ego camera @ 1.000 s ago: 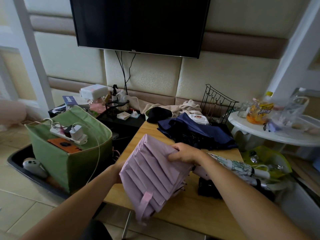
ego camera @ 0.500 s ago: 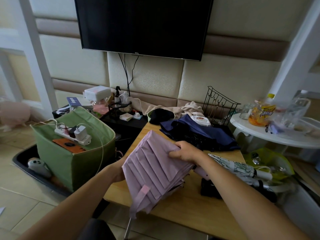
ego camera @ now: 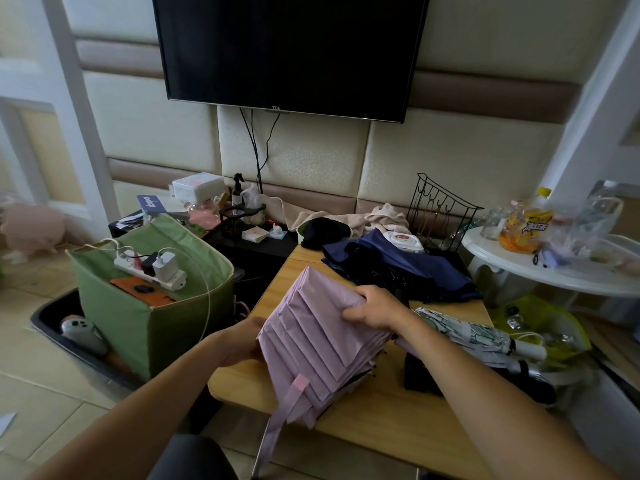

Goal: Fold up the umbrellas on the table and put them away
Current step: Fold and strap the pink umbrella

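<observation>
My right hand (ego camera: 372, 308) curls its fingers over the upper right edge of the lilac umbrella (ego camera: 318, 344), gripping the gathered folds. My left hand (ego camera: 242, 344) holds the same umbrella from its left side, with most of its fingers hidden behind the fabric. The umbrella is collapsed into flat pleats and tilted, raised above the front left part of the wooden tabletop (ego camera: 367, 410); its closing strap (ego camera: 289, 400) hangs down past the front edge.

Just right of my right wrist, a folded white patterned umbrella (ego camera: 474, 336) lies along the tabletop's right edge, its handle pointing right. A crumpled navy umbrella (ego camera: 398, 268) lies at the back right of the tabletop, near a black wire rack (ego camera: 440, 213).

Left of the tabletop, on the floor, stands a green fabric box (ego camera: 145, 306) with a white power strip (ego camera: 152, 270) on top. A dark television (ego camera: 291, 50) hangs on the padded wall behind.
</observation>
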Available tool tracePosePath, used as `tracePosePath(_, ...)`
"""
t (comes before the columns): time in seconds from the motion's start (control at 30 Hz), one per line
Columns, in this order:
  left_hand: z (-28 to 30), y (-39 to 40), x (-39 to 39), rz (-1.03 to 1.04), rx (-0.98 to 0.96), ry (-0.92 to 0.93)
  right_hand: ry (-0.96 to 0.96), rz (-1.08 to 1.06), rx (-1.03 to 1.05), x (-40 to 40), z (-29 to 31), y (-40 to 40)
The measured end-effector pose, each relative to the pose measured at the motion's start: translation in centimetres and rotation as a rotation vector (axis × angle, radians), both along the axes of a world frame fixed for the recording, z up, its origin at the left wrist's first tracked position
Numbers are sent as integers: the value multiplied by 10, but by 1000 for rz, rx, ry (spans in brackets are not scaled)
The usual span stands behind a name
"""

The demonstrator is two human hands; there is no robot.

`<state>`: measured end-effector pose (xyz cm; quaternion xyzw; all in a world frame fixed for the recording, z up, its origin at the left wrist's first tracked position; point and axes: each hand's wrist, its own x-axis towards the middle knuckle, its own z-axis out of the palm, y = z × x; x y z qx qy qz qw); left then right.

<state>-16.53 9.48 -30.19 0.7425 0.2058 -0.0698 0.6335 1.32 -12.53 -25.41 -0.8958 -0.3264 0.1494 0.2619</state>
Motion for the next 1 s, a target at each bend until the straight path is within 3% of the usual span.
tracePosePath(0.03, 0, 3, 0, -10, 38, -25, -17, -12, 11, 0, 0, -2)
tracePosePath(0.17, -2, 5, -5, 29, -175, -144, -32, -40, 36, 0, -1, -4)
tracePosePath(0.3, -8, 2, 1, 98, -55, -175, -43, -45, 40, -1, -2, -4)
tracePosePath(0.4, -14, 3, 3, 135, -80, -200, -63, -63, 59, -1, -3, -2)
tracePosePath(0.5, -15, 5, 5, 159, -73, -152, -69, -62, 78, -2, -4, 0)
tracePosePath(0.7, -10, 3, 11, 171, 154, -37, -86, -61, 103, -3, -6, -2)
tracePosePath(0.9, -12, 17, 11, 288, -66, -158, -102, -55, 181, -6, -7, 3)
tracePosePath(1.0, -15, 24, 12, 246, -306, -245, -96, -44, 223, -9, -9, 4)
